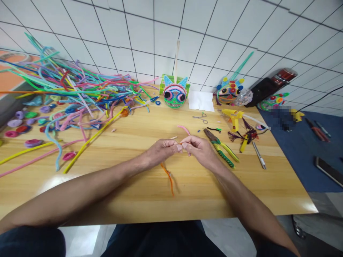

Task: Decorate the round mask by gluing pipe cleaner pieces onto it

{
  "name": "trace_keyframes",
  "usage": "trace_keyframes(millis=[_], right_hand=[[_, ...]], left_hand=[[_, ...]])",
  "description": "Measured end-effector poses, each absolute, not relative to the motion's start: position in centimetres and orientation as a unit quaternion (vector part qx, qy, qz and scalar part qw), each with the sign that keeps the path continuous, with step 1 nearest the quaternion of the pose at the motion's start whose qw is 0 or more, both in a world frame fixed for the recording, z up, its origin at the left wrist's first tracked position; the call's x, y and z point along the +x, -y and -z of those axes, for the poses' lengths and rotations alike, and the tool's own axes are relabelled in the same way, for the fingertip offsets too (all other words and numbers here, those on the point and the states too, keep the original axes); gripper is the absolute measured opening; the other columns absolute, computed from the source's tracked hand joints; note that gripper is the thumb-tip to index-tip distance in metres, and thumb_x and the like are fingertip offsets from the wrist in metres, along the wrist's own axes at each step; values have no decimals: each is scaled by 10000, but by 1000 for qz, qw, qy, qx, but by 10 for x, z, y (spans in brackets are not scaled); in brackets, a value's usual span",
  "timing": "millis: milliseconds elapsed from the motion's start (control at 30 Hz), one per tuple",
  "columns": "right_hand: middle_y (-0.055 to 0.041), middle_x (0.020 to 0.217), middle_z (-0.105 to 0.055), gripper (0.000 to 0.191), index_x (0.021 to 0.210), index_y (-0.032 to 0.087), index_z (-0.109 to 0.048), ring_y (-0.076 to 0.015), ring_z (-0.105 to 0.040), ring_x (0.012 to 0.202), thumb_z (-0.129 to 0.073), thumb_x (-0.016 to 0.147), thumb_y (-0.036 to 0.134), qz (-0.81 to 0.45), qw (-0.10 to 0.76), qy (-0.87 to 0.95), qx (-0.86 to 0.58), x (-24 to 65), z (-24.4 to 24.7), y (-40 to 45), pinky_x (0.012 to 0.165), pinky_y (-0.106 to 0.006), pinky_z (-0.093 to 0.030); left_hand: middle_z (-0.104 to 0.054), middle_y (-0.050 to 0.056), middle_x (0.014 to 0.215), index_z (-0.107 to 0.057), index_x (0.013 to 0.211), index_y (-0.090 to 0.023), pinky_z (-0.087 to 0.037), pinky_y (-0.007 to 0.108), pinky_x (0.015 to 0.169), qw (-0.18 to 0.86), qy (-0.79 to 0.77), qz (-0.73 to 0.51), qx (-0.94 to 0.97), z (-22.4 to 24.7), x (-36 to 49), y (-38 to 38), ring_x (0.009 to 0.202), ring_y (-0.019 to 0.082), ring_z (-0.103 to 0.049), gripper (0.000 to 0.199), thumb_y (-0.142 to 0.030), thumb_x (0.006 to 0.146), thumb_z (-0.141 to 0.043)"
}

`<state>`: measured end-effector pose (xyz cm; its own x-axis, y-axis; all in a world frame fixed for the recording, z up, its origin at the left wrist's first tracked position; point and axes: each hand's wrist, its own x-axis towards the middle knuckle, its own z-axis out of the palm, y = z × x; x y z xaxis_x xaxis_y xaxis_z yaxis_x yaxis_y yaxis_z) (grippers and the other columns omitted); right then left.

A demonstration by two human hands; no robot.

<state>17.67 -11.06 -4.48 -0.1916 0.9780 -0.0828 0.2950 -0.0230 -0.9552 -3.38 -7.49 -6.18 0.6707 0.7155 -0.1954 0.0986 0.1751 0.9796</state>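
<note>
Both of my hands meet over the middle of the wooden table, pinching an orange pipe cleaner [170, 180] between thumbs and fingertips. My left hand [165, 149] is closed on it, and the long tail hangs down below that hand. My right hand [199, 148] is closed on the same strip, its fingertips almost touching the left ones. Only a small bit of orange shows between the fingers; the rest there is hidden. Just beyond the hands lies a short pink pipe cleaner piece [183, 129].
Pliers [220, 148] lie right of my hands, with scissors [200, 117], a yellow glue gun [233, 118] and a silver pen-like tool [259, 156] nearby. A heap of pipe cleaners [88, 84] fills the left. A decorated mask-like figure [174, 93] stands at the wall beside white paper [200, 101].
</note>
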Motion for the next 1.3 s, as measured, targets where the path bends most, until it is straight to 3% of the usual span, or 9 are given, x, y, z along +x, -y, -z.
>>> trace_keyframes(millis=[133,333,433,567,733,867,1100,1167,1300], right_hand=[[39,675,-580,312,833,218,-674,-118,-476,595,-731,828,524,-491,374,565,-547,184,43,108,600,-280,-395],[27,661,-600,195,738,205,-679,-126,-484,628,-692,838,372,-445,182,688,-544,211,34,104,594,-277,-337],[18,731,-626,221,833,207,-687,-132,-527,671,-716,856,425,-450,272,650,-549,212,35,102,630,-280,-393],[-4,891,-691,457,1074,235,-659,-152,-632,743,-809,815,581,-525,406,532,-526,192,46,102,720,-313,-525],[-10,836,-692,448,849,222,-650,-131,-617,695,-790,830,646,-560,430,502,-499,174,57,106,696,-295,-530],[19,708,-620,455,789,232,-596,-135,-572,646,-710,894,660,-541,408,546,-493,183,51,105,671,-298,-494],[6,672,-647,436,723,219,-607,-142,-582,666,-553,1018,536,-503,158,710,-466,207,23,107,677,-294,-434],[0,702,-677,397,749,214,-629,-142,-606,689,-568,1002,514,-495,174,702,-481,208,21,107,693,-289,-447],[-17,761,-713,340,793,206,-657,-147,-641,711,-655,926,519,-477,303,640,-521,207,25,103,711,-290,-496]], left_hand=[[-283,-110,525,-724,938,-153,-162,246,481,703,-360,-241,564,56,-36,74,486,78,-207,574,-718,845,-695],[-313,-104,513,-719,902,-153,-142,235,464,710,-371,-312,510,49,-42,62,464,68,-206,487,-625,801,-778],[-311,-108,526,-707,902,-153,-129,229,457,709,-380,-360,473,45,-43,57,460,59,-186,452,-581,793,-801],[-295,-113,519,-720,925,-144,-130,227,458,733,-360,-330,474,50,-38,64,464,62,-188,496,-614,794,-807],[-308,-102,522,-735,902,-149,-146,238,466,729,-346,-323,494,59,-33,73,474,67,-201,533,-669,801,-794],[-301,-96,523,-750,906,-154,-151,250,471,708,-370,-311,515,60,-36,70,480,74,-211,522,-671,835,-765],[-296,-92,528,-781,968,-149,-162,255,499,664,-381,-288,575,61,-41,67,508,83,-227,537,-674,892,-698],[-293,-90,535,-779,970,-150,-164,255,499,660,-383,-292,576,61,-41,67,511,85,-228,535,-673,896,-689],[-295,-88,542,-767,960,-152,-164,256,495,665,-385,-291,570,62,-41,66,506,85,-232,529,-670,883,-692]])
